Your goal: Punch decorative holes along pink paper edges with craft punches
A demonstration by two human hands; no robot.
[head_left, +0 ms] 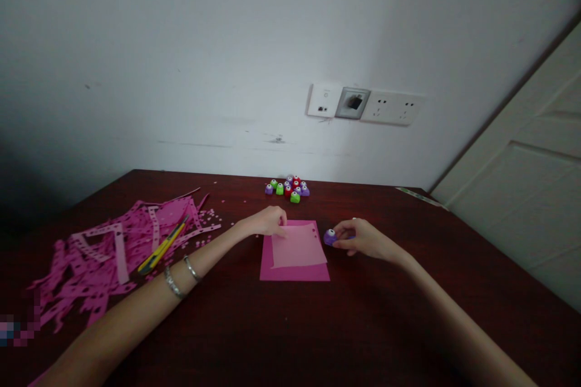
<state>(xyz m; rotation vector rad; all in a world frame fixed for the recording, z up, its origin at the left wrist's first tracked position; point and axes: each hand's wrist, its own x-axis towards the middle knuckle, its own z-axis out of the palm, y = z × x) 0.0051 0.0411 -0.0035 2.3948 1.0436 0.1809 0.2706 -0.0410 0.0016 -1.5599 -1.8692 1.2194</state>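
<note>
A sheet of darker pink paper [295, 274] lies flat on the table, with a smaller light pink sheet [299, 248] on top of it. My left hand [267, 221] is at the upper left edge of the sheets, its fingers curled and its thumb on the light pink one. Just right of the paper, my right hand [363, 239] grips a small purple craft punch [330, 237] with a white button on top. Another purple bit shows under that hand, partly hidden by the fingers. Small dark marks sit at the light sheet's upper right corner.
Several purple, green and red craft punches [287, 191] stand near the wall. Left lies a heap of punched pink paper strips [95, 266], with a yellow utility knife [163, 246] on it and tiny cut-outs [209, 219] beside. A thin pale strip [421, 196] lies at the back right.
</note>
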